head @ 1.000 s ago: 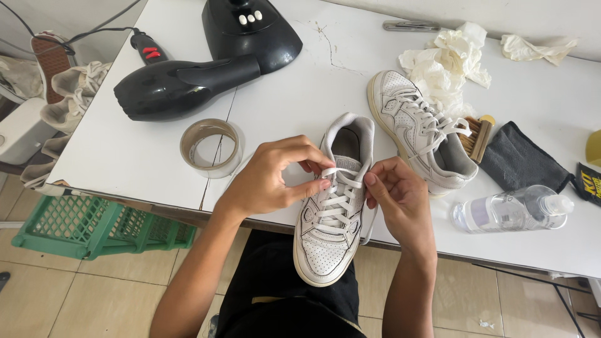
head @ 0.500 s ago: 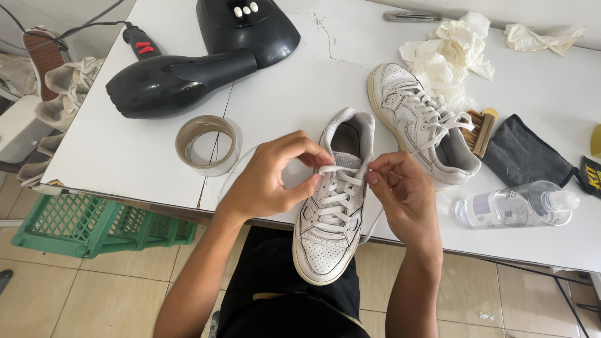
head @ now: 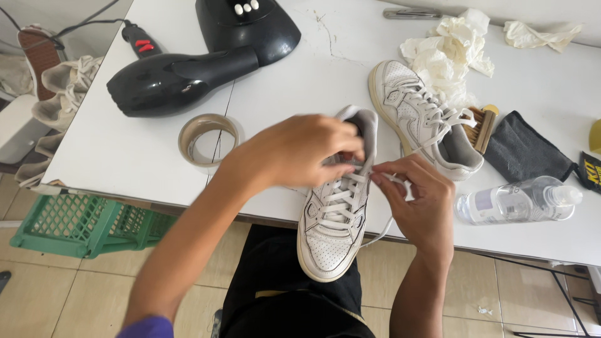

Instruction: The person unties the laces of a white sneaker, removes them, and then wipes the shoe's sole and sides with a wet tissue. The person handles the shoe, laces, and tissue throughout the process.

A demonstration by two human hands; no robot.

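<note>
Sneaker (head: 335, 219) in white lies at the near edge of the white surface (head: 125, 156), toe hanging off toward six o'clock above my dark-trousered lap, heel opening pointing to twelve. My left hand (head: 300, 150) arches over the tongue and upper eyelets from nine o'clock, its fingers (head: 341, 166) curled and pressed together on the lace (head: 341, 197) near the top rows. My right hand (head: 416, 203) comes in from four o'clock, its fingers (head: 383, 178) pinching the lace end just beside the shoe's upper edge; a loose strand loops down past the sole toward five o'clock. Both sets of fingertips meet close together over the top of the lacing, touching the shoe.

At one o'clock from it, well apart, sits a second white sneaker (head: 419, 116), laced, with a wooden brush (head: 481, 128) against its heel and a dark cloth (head: 523, 150) beyond. A clear plastic bottle (head: 516, 200) lies on its side at three o'clock of my right hand. Crumpled white paper (head: 447, 50) rests at twelve to one o'clock. At ten o'clock a tape roll (head: 208, 138) lies flat, and beyond it a black hair dryer (head: 178, 78). A green crate (head: 87, 225) stands on the floor at eight o'clock.
</note>
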